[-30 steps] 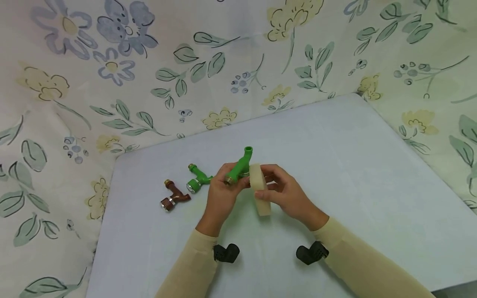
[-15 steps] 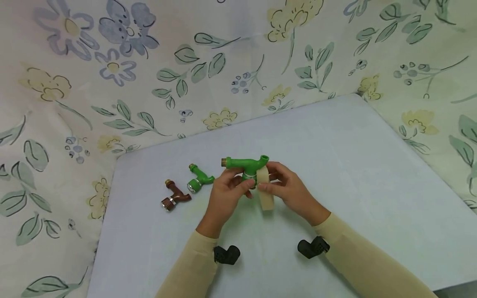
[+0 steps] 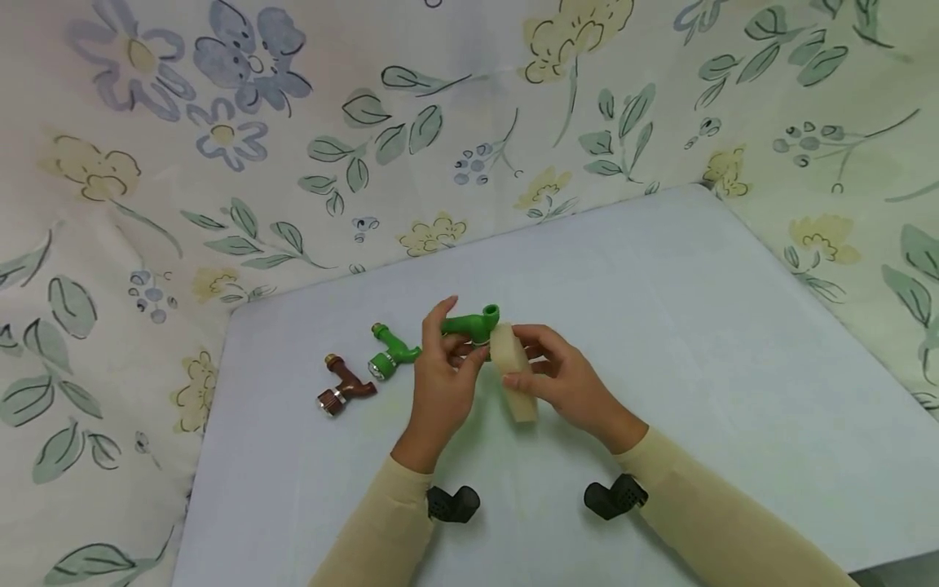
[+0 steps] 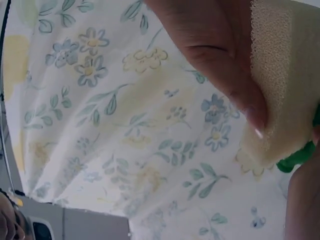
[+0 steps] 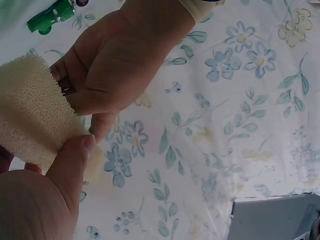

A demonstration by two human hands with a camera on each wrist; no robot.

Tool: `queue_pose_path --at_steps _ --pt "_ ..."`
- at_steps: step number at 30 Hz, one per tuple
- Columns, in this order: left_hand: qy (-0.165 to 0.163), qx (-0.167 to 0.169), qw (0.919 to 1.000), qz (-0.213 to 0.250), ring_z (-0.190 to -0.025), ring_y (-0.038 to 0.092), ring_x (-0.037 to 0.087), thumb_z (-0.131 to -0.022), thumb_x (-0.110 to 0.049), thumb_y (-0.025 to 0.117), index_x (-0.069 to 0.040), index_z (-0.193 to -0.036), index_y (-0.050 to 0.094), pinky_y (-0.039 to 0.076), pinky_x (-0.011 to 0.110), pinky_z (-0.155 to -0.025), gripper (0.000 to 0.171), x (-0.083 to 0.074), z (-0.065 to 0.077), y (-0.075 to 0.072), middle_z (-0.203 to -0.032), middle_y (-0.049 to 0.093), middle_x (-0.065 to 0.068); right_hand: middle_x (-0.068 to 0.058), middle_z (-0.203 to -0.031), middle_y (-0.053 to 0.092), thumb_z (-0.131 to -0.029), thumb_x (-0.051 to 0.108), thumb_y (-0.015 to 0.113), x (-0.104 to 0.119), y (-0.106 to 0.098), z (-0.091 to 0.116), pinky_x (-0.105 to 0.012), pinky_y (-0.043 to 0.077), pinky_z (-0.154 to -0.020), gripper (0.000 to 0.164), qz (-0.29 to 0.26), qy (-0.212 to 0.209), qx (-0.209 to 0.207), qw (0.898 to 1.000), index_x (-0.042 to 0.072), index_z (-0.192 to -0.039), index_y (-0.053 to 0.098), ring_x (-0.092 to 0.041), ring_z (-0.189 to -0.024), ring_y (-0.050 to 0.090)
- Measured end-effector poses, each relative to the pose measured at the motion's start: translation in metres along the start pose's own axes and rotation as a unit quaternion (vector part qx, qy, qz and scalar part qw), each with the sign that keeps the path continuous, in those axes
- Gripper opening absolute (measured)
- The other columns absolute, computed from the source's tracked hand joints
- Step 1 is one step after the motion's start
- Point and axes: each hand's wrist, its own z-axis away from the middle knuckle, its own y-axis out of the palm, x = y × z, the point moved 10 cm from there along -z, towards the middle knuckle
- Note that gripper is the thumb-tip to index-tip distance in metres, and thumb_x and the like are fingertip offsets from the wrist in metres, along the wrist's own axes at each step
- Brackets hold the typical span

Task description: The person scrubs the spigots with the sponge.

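My left hand holds a green tap near its handle, thumb and fingers pinching it and the index finger raised. The tap's spout points up and right; its inlet end is hidden behind the hand. My right hand grips a cream sponge block by its side, thumb on the near face and fingers behind. The sponge lies against the spout side of the tap. In the left wrist view, the sponge overlaps a green part of the tap.
A second green tap with a silver-trimmed handle lies on the white table, left of my hands. Beside it lies a brown tap. Floral cloth hangs behind the table.
The held green tap has been turned, first with its spout swinging to the right, then shifted left. My left index finger has lifted. The sponge has moved slightly right, then back.
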Motion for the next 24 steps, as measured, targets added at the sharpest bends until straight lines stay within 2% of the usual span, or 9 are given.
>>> queue_pose_path --at_steps 3,5,6,8,11,15,18,20,24 --pt "-0.003 0.006 0.9999 0.011 -0.092 0.064 0.026 -0.089 0.003 0.066 -0.010 -0.142 0.042 0.055 0.036 -0.075 0.060 0.004 -0.002 0.000 -0.110 0.063 0.013 -0.006 -0.124 0.052 -0.086 0.008 0.072 0.009 0.002 0.000 -0.055 0.045 -0.087 0.055 0.002 -0.031 0.002 1.000 0.010 -0.136 0.047 -0.032 -0.107 0.049" --pt "-0.033 0.001 0.9978 0.057 -0.094 0.064 0.028 -0.087 0.002 0.068 -0.011 -0.135 0.051 0.056 0.035 -0.077 0.052 0.013 -0.004 -0.002 -0.109 0.064 0.013 -0.006 -0.124 0.052 -0.086 0.005 0.071 0.014 0.001 0.000 -0.055 0.045 -0.087 0.056 -0.003 -0.045 -0.005 0.999 0.008 -0.136 0.047 -0.031 -0.107 0.049" --pt "-0.055 -0.004 0.9940 0.095 -0.095 0.065 0.030 -0.087 0.001 0.069 -0.010 -0.131 0.054 0.056 0.036 -0.077 0.048 0.021 -0.004 -0.003 -0.108 0.064 0.014 -0.007 -0.124 0.052 -0.086 0.004 0.071 0.016 0.001 0.000 -0.054 0.045 -0.087 0.056 -0.006 -0.050 -0.010 0.999 0.007 -0.136 0.046 -0.031 -0.108 0.049" --pt "-0.104 -0.024 0.9792 0.172 -0.095 0.065 0.033 -0.085 -0.001 0.072 -0.009 -0.127 0.056 0.056 0.037 -0.078 0.046 0.038 -0.005 -0.005 -0.106 0.066 0.018 -0.008 -0.125 0.052 -0.086 0.002 0.070 0.020 0.000 -0.001 -0.053 0.045 -0.089 0.056 -0.018 -0.062 -0.017 0.998 0.006 -0.136 0.045 -0.030 -0.108 0.049" --pt "-0.155 -0.051 0.9495 0.268 -0.096 0.065 0.035 -0.083 -0.004 0.074 -0.006 -0.127 0.055 0.055 0.041 -0.080 0.048 0.057 -0.003 -0.005 -0.107 0.065 0.024 -0.012 -0.125 0.051 -0.085 -0.003 0.070 0.028 0.000 -0.003 -0.050 0.046 -0.090 0.057 -0.042 -0.084 -0.025 0.995 0.002 -0.136 0.044 -0.033 -0.108 0.049" --pt "-0.167 -0.064 0.9190 0.351 -0.095 0.066 0.034 -0.083 -0.004 0.074 -0.003 -0.127 0.052 0.053 0.047 -0.082 0.049 0.067 -0.002 -0.003 -0.108 0.063 0.026 -0.018 -0.124 0.049 -0.083 -0.010 0.069 0.038 0.001 -0.004 -0.048 0.045 -0.090 0.059 -0.061 -0.116 -0.039 0.991 -0.002 -0.135 0.043 -0.036 -0.107 0.048" --pt "-0.166 -0.064 0.8986 0.401 -0.091 0.067 0.033 -0.084 -0.001 0.073 -0.002 -0.125 0.053 0.052 0.049 -0.083 0.046 0.067 -0.002 -0.001 -0.104 0.064 0.024 -0.017 -0.125 0.048 -0.084 -0.009 0.068 0.038 0.000 -0.005 -0.049 0.044 -0.091 0.058 -0.061 -0.114 -0.057 0.990 -0.001 -0.135 0.042 -0.037 -0.107 0.047" --pt "-0.164 -0.056 0.8903 0.421 -0.089 0.068 0.031 -0.084 0.000 0.072 -0.002 -0.124 0.052 0.052 0.048 -0.083 0.044 0.064 -0.002 0.001 -0.102 0.064 0.022 -0.014 -0.126 0.048 -0.085 -0.003 0.069 0.027 -0.002 -0.008 -0.050 0.044 -0.092 0.057 -0.062 -0.106 -0.066 0.990 0.005 -0.136 0.043 -0.035 -0.108 0.048" --pt "-0.159 -0.030 0.8830 0.441 -0.090 0.067 0.030 -0.086 0.002 0.069 -0.003 -0.122 0.051 0.052 0.046 -0.083 0.041 0.057 -0.002 0.003 -0.105 0.061 0.022 -0.008 -0.128 0.048 -0.089 0.009 0.070 -0.001 -0.008 -0.014 -0.052 0.045 -0.091 0.054 -0.068 -0.081 -0.072 0.992 0.015 -0.136 0.044 -0.029 -0.109 0.050"
